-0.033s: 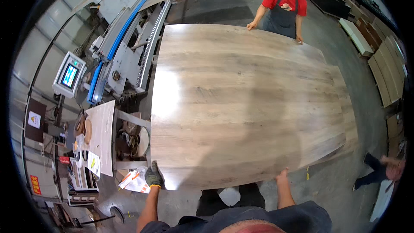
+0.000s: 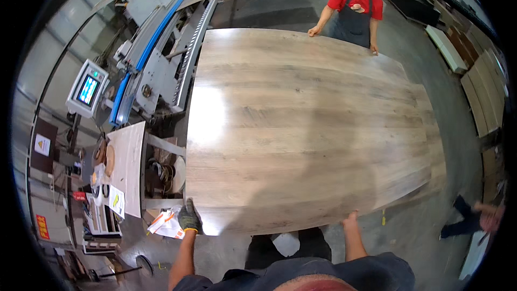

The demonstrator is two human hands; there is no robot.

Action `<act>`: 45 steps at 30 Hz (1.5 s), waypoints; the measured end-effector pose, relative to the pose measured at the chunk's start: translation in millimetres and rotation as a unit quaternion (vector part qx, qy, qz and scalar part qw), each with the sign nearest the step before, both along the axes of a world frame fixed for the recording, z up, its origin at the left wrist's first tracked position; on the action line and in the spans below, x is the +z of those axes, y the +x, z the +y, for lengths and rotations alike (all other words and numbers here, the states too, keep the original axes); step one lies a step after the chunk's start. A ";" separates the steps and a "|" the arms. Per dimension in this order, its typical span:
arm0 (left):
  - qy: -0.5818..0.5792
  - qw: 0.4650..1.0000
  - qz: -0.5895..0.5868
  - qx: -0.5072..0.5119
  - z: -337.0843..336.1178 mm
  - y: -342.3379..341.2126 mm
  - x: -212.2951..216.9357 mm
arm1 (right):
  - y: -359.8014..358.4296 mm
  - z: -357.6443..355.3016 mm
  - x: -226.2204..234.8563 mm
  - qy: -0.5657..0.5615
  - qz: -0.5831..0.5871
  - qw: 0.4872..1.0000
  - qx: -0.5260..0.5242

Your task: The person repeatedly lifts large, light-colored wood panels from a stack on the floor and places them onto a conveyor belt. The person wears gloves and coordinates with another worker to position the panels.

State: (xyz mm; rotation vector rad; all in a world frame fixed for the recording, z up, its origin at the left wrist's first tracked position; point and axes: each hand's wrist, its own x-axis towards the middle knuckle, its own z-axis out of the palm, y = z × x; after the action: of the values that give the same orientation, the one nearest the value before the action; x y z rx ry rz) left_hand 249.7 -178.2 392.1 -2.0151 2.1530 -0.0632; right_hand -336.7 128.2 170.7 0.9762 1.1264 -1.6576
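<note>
A large wood-grain board point(image 2: 301, 129) spreads flat across the middle of the view. At its near left corner, my left hand point(image 2: 189, 217), in a dark glove with a yellow cuff, is closed on the edge. My bare right hand point(image 2: 350, 217) grips the near edge further right, with its fingers mostly hidden under the board. Across from me, a co-worker point(image 2: 353, 13) in a red shirt and dark apron has both hands on the far edge. Beneath the right side, another wood-grain board point(image 2: 435, 145) sticks out.
To the left stands a machine with a blue rail point(image 2: 141, 56) and a control screen point(image 2: 88, 89). A side table point(image 2: 129, 167) with rolls and papers is near the board's left edge. Panels point(image 2: 483, 91) lean at the right, where another person point(image 2: 468, 218) is partly visible.
The board's left edge has shifted slightly left, toward the machine and side table. My left hand moved left with it; both hands keep their hold.
</note>
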 end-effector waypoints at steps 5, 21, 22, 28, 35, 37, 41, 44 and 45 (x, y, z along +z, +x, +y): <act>-0.015 0.999 -0.022 0.025 -27.5 108.7 16.3 | 93.7 -63.3 67.8 -0.090 -0.003 0.995 0.044; -0.161 0.944 0.047 0.283 -105.2 331.6 86.1 | 403.2 -160.5 103.1 -0.008 -0.115 0.979 0.168; -0.317 0.921 0.031 0.224 -70.9 328.5 61.3 | 408.0 -159.8 83.1 0.029 -0.101 0.973 0.204; -0.146 0.562 0.638 0.505 115.0 158.5 -119.7 | 515.2 -192.3 121.9 0.011 -0.121 0.982 0.147; -0.005 0.228 0.846 0.482 98.9 56.8 -133.4 | 548.9 -176.4 90.5 -0.019 -0.136 0.915 0.380; 0.027 0.190 0.861 0.470 83.4 73.2 -140.5 | 525.4 -162.1 98.0 -0.038 -0.078 0.766 0.637; 0.041 0.234 0.877 0.418 75.7 119.7 -153.5 | 358.5 -170.3 183.7 -0.057 0.413 0.511 0.752; 0.051 0.151 0.869 0.469 60.7 111.1 -115.1 | 117.8 -144.9 135.4 0.268 0.652 0.444 0.553; 0.034 0.209 0.883 0.419 66.8 130.4 -118.5 | 56.2 -150.8 137.5 0.346 0.663 0.447 0.491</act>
State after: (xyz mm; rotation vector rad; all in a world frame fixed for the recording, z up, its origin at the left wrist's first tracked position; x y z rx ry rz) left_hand 380.1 -111.4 273.6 1.0755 0.1109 -1.5379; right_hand -280.5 -22.6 308.1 -1.0032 2.7345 -0.5550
